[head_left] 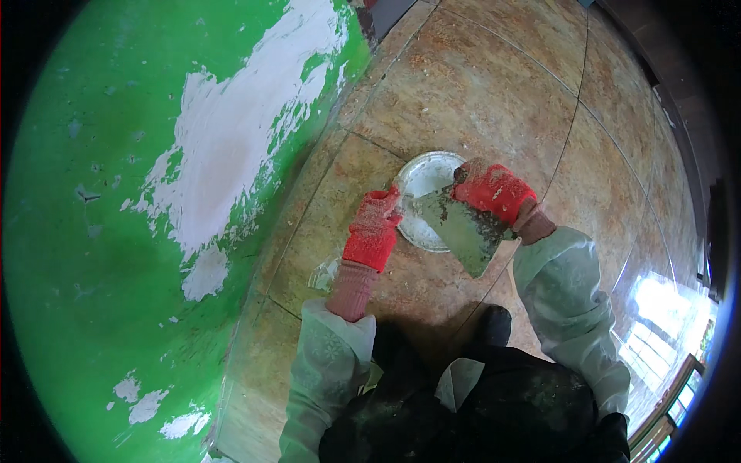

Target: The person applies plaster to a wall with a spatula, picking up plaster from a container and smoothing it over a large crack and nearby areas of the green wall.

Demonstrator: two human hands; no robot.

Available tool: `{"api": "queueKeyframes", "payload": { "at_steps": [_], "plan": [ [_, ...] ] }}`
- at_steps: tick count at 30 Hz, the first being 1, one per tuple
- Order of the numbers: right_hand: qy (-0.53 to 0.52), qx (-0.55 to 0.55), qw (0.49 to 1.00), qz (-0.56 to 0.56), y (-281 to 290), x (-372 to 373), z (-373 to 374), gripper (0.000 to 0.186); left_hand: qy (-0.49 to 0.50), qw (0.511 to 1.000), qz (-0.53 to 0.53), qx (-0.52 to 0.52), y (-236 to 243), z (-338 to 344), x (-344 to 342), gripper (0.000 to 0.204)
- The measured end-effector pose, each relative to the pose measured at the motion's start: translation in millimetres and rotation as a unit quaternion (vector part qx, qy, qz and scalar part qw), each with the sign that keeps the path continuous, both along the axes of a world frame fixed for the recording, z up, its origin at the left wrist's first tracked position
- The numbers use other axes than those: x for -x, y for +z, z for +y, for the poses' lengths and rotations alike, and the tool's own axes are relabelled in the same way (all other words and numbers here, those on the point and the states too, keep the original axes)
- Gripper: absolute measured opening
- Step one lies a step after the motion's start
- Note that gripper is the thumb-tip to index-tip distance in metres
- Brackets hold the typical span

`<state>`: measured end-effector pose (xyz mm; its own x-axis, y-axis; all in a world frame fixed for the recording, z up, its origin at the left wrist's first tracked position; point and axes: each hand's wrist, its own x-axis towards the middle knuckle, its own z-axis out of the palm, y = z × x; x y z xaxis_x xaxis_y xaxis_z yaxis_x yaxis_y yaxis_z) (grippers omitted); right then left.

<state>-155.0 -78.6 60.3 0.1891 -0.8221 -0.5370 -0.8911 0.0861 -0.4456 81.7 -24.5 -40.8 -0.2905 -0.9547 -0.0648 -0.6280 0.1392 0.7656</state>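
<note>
A round white bucket (pixel 419 162) stands on the tiled floor in front of me, its inside coated with whitish paste. My left hand (pixel 373 230), in a dusty red glove, is closed on the bucket's left rim. In my right hand (pixel 495 190), gloved the same way, is a wide putty knife (pixel 461 234). Its broad, stained blade lies tilted across the bucket's right side and hides part of the opening. The fingers of the right glove wrap round the top of the knife, so its handle is mostly covered.
To the left rises a green wall (pixel 93 255) with a large white putty patch (pixel 220 154) and smaller ones lower down. Brown floor tiles (pixel 494 85) run along it. A pale scrap or smear (pixel 324 274) lies beside my left wrist. Glare (pixel 656 309) shines at the lower right.
</note>
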Motion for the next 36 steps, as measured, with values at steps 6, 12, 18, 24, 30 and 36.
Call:
{"api": "queueKeyframes", "payload": {
  "at_steps": [6, 12, 18, 24, 30, 36],
  "plan": [
    [0.051, 0.043, 0.998, 0.023, -32.0, 2.1, 19.6, 0.041, 0.006, 1.000, -0.009, 0.016, 0.8, -2.1, 7.5, 0.048],
    [-0.096, -0.119, 0.988, -0.036, 14.7, 1.5, 3.6, 0.041, 0.012, 1.000, -0.021, 0.009, 3.7, -2.3, -2.3, 0.048],
    [-0.119, 0.017, 0.988, -0.094, -21.8, 4.3, 7.5, 0.039, 0.008, 1.000, 0.025, 0.012, 1.0, -12.7, 5.4, 0.045],
    [-0.077, 0.004, 0.990, -0.120, -14.8, 0.9, 31.1, 0.039, 0.107, 0.960, 0.237, -0.109, 1.6, 2.0, 4.3, 0.020],
    [-0.073, 0.125, 0.967, -0.208, -70.7, 16.5, 71.8, 0.048, 0.098, 0.918, 0.367, -0.115, -22.7, 17.8, 4.1, 0.014],
    [-0.206, 0.096, 0.867, -0.444, 81.6, -9.3, 18.7, 0.024, 0.075, 0.937, -0.059, 0.336, 149.6, -47.0, -19.7, 0.035]
  ]
}}
